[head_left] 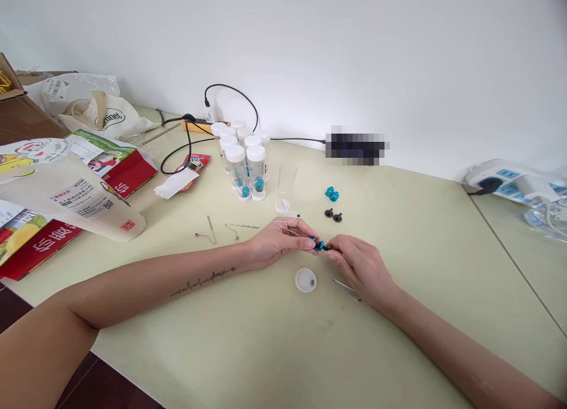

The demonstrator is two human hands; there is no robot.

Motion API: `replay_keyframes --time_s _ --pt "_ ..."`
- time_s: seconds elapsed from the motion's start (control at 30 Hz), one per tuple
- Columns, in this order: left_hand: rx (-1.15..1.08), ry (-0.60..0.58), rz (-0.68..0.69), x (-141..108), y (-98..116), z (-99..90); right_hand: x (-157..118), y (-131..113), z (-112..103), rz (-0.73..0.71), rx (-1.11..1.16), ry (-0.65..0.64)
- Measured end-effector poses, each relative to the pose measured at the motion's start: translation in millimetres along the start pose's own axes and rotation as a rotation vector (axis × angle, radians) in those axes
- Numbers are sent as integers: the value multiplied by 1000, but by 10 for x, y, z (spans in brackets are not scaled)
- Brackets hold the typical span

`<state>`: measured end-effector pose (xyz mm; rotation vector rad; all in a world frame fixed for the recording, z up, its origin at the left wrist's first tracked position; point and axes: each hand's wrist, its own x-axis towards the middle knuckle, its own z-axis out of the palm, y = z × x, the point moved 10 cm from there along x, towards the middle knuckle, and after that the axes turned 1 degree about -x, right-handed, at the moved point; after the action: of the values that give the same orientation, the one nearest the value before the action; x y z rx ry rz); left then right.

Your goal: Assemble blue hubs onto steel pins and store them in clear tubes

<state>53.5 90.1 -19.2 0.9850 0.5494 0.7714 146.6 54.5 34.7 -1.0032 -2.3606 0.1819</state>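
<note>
In the middle of the table, my left hand [277, 242] pinches a small blue metallic part [319, 245] between thumb and fingers. A thin bent wire [287, 227] sticks out from the same hand. My right hand [361, 267] is closed on a small black piece [328, 247], which meets the blue part; the fingers hide where they join. Below the hands lies a white round cap [302, 286] with a tiny metal bit in it. A slim metal tool [346, 289] rests beside my right hand. Farther back are loose blue parts [332, 194] and two black stemmed pieces [333, 214].
Several capped clear tubes [256, 166] stand behind my left hand, next to an uncapped clear tube [287, 181]. Bent wires [208, 231] lie to the left. A large plastic cup [88, 190], cartons, a cable and a power strip [509, 181] line the edges.
</note>
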Motion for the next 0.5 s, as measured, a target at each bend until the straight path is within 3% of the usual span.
replay_keyframes --time_s 0.17,0.5 --pt "-18 25 6 -1 12 -24 -2 -14 -43 -7 32 49" --pt "3 -7 -2 -6 15 35 21 -16 -5 -4 5 -11"
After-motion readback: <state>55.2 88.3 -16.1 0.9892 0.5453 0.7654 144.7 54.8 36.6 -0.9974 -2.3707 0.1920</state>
